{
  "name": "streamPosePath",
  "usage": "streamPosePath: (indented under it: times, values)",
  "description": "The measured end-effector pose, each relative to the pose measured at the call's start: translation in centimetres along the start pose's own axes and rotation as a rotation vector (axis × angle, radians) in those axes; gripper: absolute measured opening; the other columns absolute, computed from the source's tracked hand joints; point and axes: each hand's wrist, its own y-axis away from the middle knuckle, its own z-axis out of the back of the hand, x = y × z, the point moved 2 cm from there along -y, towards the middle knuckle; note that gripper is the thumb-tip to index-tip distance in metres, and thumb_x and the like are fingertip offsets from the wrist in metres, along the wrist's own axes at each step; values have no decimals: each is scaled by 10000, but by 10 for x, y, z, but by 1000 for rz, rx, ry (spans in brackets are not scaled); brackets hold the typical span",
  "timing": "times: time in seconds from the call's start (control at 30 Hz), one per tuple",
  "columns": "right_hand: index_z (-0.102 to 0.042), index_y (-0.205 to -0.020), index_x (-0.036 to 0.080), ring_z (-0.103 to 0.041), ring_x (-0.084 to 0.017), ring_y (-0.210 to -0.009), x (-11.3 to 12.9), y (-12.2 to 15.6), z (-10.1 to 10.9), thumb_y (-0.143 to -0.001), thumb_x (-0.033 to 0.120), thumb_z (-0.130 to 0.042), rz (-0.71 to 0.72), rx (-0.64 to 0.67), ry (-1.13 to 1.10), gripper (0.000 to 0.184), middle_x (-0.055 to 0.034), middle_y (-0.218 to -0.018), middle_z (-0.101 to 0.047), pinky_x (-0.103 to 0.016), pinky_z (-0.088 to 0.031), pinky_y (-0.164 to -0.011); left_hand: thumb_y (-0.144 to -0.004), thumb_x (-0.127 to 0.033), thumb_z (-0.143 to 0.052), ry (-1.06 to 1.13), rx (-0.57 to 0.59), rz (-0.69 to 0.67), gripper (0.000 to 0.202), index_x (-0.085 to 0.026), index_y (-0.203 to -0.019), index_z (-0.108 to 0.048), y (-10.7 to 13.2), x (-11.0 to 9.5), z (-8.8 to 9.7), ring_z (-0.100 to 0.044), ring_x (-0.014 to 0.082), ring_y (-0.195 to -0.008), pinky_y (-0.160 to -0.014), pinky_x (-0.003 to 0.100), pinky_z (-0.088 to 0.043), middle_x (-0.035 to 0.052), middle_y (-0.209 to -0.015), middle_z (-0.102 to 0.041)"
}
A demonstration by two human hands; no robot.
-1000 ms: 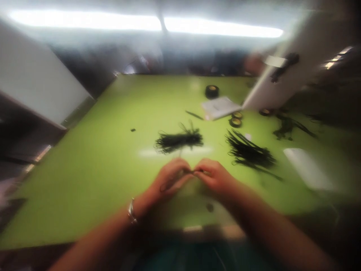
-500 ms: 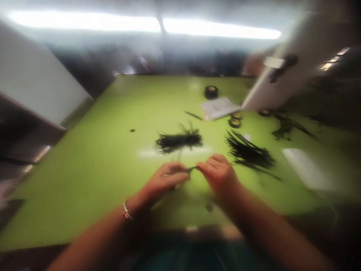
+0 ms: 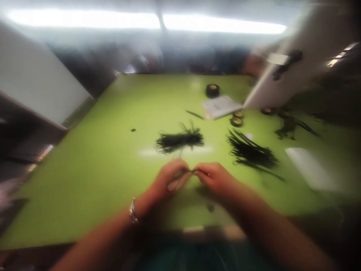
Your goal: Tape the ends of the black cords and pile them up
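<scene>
The cord, thin and dark, is pinched between the 2 hands, just above the near part of the table. The left hand is curled, thumb and fingertips closed on the cord, with a loop of it lying along the palm, probably so that the slack is out of the way. The right hand is closed too, its thumb and index finger gripping the cord's other side; the fingertips of the 2 hands nearly meet, which seems to give fine control over the short bit between them. Blur hides whether that bit is knotted or joined. Just beyond the hands lies a looped bundle, set crosswise, likely for an easy reach. To its right, a second bundle lies slantwise, its loops towards the first; the gap between the 2 presumably stops them tangling. Farther back, 2 small rolls lie together beside a pale pad, with a larger roll behind it, perhaps parked there to leave the front free for handwork. A white strip lies well to the right, apart from the cords.
</scene>
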Motion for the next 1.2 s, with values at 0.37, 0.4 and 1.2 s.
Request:
streamPosePath:
  times: [0.37,0.4,1.2]
  values:
    - [-646,-1056,167,-561,-181,-724,8,12,1,-907,116,-530,441,-443,557,195,-57,-804,-712,-329,-454,-706,-765,-439,-720,707,131,626,309,-133,-787,-683,6,4,-2,-454,102,-545,-509,241,-315,17,-637,-570]
    - [-648,-1052,166,-570,-184,-737,8,12,0,-901,116,-543,438,-447,555,191,-58,-808,-716,-333,-458,-716,-780,-448,-704,702,107,630,314,-134,-791,-682,6,4,-3,-446,99,-538,-504,239,-309,11,-626,-557]
    - [-645,-1008,125,-454,-146,-627,3,11,7,-889,87,-550,480,-423,662,157,-19,-676,-640,-298,-364,-614,-736,-316,-701,659,147,700,206,-117,-773,-668,3,4,0,-486,107,-566,-520,227,-340,38,-675,-611]
